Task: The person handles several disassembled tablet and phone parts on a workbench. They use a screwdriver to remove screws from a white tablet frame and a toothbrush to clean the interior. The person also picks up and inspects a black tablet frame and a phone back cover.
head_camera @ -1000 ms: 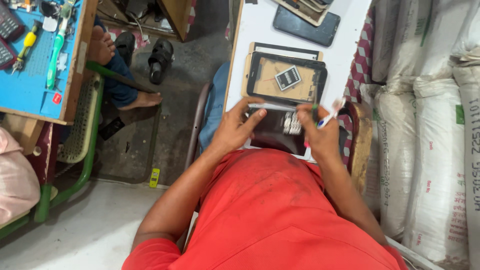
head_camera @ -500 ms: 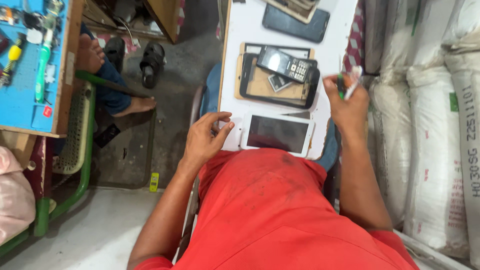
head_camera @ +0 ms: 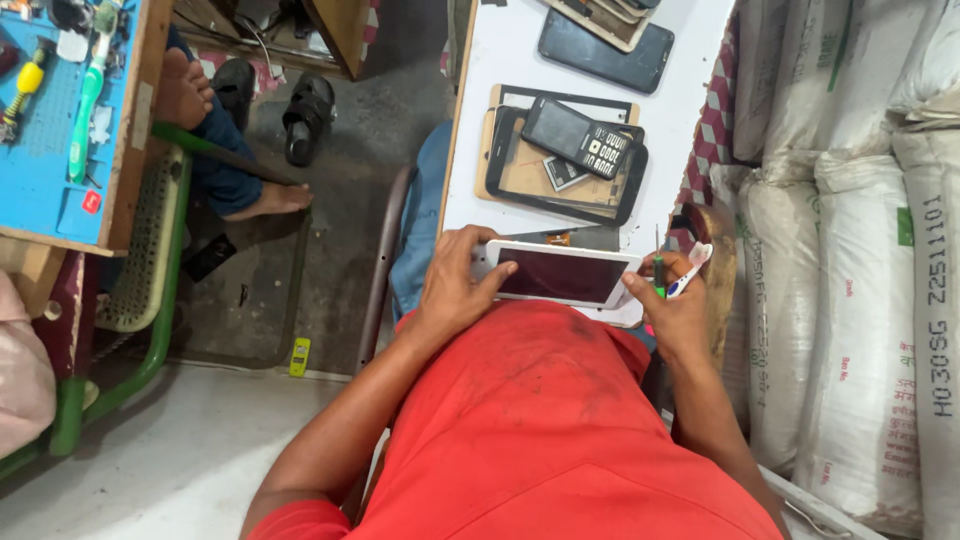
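Note:
A white tablet (head_camera: 562, 273) with a dark screen lies at the near edge of the white table (head_camera: 500, 60). My left hand (head_camera: 455, 285) grips its left end, thumb on the screen. My right hand (head_camera: 672, 300) touches the tablet's right end while holding a thin green-handled screwdriver (head_camera: 658, 270) and a white tool with a blue tip (head_camera: 692, 268). Just beyond the tablet lies a black screen frame (head_camera: 566, 170) on a tan panel, with a small black keypad phone (head_camera: 576, 138) resting on it.
A dark phone (head_camera: 604, 52) and stacked panels lie farther up the table. White sacks (head_camera: 860, 250) stand along the right. On the left are a blue workbench (head_camera: 60, 120) with tools, a green chair frame (head_camera: 160, 300), another person's bare feet (head_camera: 275, 200) and black sandals (head_camera: 310, 115).
My right hand came down from beside the frame to the tablet's right end, still holding the tools. My left hand slid further onto the tablet. The keypad phone stays on the frame.

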